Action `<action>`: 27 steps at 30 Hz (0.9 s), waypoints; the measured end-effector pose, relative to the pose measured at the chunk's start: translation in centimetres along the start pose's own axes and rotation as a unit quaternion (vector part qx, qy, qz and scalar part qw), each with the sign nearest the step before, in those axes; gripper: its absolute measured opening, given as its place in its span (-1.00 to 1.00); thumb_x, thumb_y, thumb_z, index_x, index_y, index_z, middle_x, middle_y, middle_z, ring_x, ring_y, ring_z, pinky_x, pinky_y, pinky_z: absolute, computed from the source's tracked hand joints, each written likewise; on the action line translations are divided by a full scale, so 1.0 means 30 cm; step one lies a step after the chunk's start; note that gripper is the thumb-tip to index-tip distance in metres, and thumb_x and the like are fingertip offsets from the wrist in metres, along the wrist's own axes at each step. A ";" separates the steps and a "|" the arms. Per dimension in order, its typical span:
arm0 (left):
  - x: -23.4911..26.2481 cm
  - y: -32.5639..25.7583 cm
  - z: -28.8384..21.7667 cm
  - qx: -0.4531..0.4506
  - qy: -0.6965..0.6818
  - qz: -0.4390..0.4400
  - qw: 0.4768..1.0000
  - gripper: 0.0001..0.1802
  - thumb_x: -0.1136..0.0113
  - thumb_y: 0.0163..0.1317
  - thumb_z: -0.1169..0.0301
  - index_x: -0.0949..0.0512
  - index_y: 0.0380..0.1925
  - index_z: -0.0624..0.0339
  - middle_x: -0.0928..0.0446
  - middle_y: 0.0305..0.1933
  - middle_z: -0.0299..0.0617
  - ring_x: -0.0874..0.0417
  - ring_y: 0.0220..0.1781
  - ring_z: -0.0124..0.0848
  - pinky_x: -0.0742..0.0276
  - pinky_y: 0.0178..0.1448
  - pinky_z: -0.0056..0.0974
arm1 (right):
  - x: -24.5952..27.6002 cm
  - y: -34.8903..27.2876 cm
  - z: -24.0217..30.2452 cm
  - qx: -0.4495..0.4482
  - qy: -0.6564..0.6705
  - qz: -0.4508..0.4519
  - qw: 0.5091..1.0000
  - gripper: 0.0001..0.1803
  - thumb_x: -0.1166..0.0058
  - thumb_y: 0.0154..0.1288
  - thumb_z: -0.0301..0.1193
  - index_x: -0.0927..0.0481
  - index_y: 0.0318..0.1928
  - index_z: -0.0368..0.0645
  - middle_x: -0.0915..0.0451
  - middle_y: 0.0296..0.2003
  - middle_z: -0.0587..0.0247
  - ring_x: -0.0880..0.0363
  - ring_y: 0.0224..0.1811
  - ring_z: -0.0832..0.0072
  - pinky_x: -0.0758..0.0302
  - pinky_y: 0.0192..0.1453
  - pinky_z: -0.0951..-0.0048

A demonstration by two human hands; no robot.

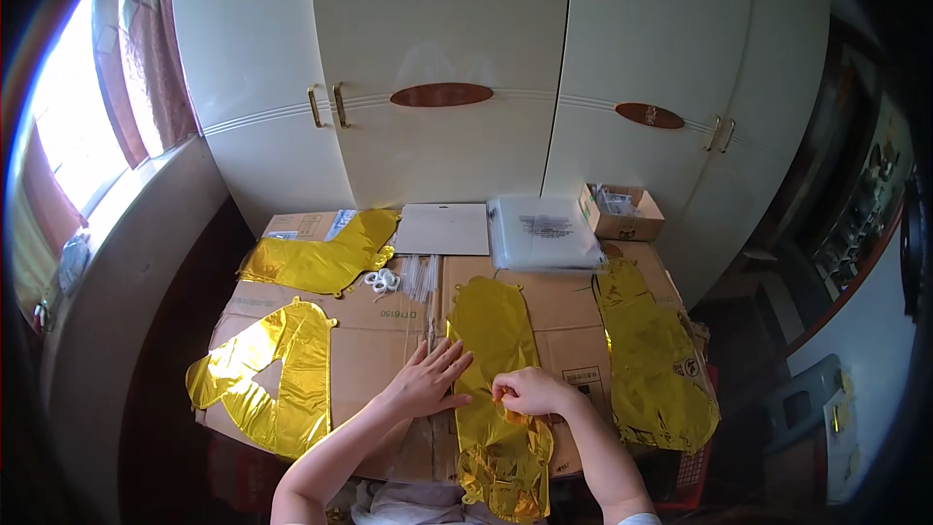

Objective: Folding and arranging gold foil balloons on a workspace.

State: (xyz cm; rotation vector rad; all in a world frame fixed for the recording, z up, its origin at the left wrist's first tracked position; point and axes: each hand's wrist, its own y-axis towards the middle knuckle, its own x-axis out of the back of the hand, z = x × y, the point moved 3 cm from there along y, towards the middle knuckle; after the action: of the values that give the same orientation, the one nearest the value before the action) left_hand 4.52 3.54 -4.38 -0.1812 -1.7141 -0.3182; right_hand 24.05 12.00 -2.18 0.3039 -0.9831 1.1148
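In the middle of the cardboard-covered table lies a flat gold foil balloon (493, 326), long and narrow, its near end crumpled and hanging toward the table's front edge. My left hand (428, 384) is open, fingers stretched out, at the balloon's left edge. Closed in a pinch, my right hand (535, 393) grips a fold of the foil near the right edge; its fingertips are partly hidden. More flat gold foil balloons surround it: a bent one (326, 265) at the far left, one with an opening (292, 360) at the near left, and a wavy-edged one (649, 360) at the right.
Behind the middle balloon sit white ribbon rolls (383, 281), several clear straws (420, 277), a pale card (443, 229) and a stack of clear plastic bags (544, 235). An open cardboard box (622, 216) holds small packets at the far right. Tall white cabinets (437, 29) stand behind the table.
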 end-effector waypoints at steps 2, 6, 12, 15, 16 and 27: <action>-0.006 0.014 -0.003 -0.014 0.002 -0.004 1.000 -0.11 0.09 0.28 -0.27 -0.16 0.40 0.15 -0.14 0.47 0.04 -0.04 0.54 -0.05 0.10 0.52 0.16 | 0.004 -0.021 0.000 -0.003 -0.015 -0.034 0.999 -0.77 0.02 0.17 -0.30 -0.59 -0.17 0.01 -0.68 -0.33 0.23 -0.66 -0.27 0.22 -0.55 -0.16 0.20; -0.006 0.044 -0.013 -0.017 -0.010 -0.002 1.000 -0.12 0.07 0.28 -0.26 -0.19 0.38 0.16 -0.16 0.46 0.02 -0.06 0.53 -0.06 0.09 0.51 0.19 | 0.006 -0.067 -0.002 -0.004 -0.030 -0.090 0.995 -0.80 0.01 0.21 -0.28 -0.58 -0.19 0.03 -0.67 -0.34 0.26 -0.66 -0.26 0.23 -0.57 -0.18 0.21; -0.015 0.066 0.011 -0.030 -0.023 -0.001 0.999 -0.13 0.03 0.26 -0.25 -0.20 0.37 0.16 -0.17 0.46 0.02 -0.07 0.53 -0.07 0.08 0.50 0.20 | -0.037 -0.102 -0.038 0.050 -0.051 -0.250 0.966 -0.89 -0.09 0.18 -0.29 -0.61 -0.29 0.08 -0.66 -0.41 0.40 -0.63 -0.30 0.37 -0.57 -0.25 0.32; -0.021 0.072 0.029 -0.026 -0.033 0.012 0.999 -0.06 -0.02 0.21 -0.26 -0.14 0.41 0.15 -0.09 0.49 0.03 0.01 0.55 -0.01 0.14 0.51 0.21 | -0.043 -0.107 -0.038 0.070 -0.051 -0.299 0.950 -0.95 -0.15 0.14 -0.34 -0.63 -0.36 0.08 -0.65 -0.44 0.46 -0.60 -0.33 0.43 -0.57 -0.27 0.37; -0.014 0.074 0.033 -0.022 -0.030 0.002 0.999 -0.07 -0.02 0.21 -0.27 -0.16 0.39 0.15 -0.11 0.48 0.04 0.00 0.55 0.00 0.13 0.51 0.20 | -0.044 -0.107 -0.039 0.072 -0.046 -0.308 0.948 -0.97 -0.17 0.12 -0.35 -0.63 -0.38 0.07 -0.65 -0.44 0.47 -0.59 -0.34 0.44 -0.57 -0.28 0.38; -0.013 0.079 0.059 -0.010 -0.006 -0.015 1.000 0.16 -0.06 -0.04 -0.48 -0.16 0.41 0.12 -0.08 0.49 0.07 0.07 0.57 -0.01 0.20 0.54 0.19 | -0.053 -0.096 -0.037 0.116 -0.062 -0.331 0.934 -0.99 -0.17 0.11 -0.38 -0.63 -0.41 0.03 -0.62 -0.48 0.45 -0.59 -0.38 0.43 -0.56 -0.33 0.39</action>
State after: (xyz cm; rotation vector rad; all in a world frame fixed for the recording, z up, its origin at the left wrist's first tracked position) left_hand 3.61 6.36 -4.76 -0.1729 -1.7277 -0.3560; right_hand 26.92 10.45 -3.33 0.8403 -0.7655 0.5905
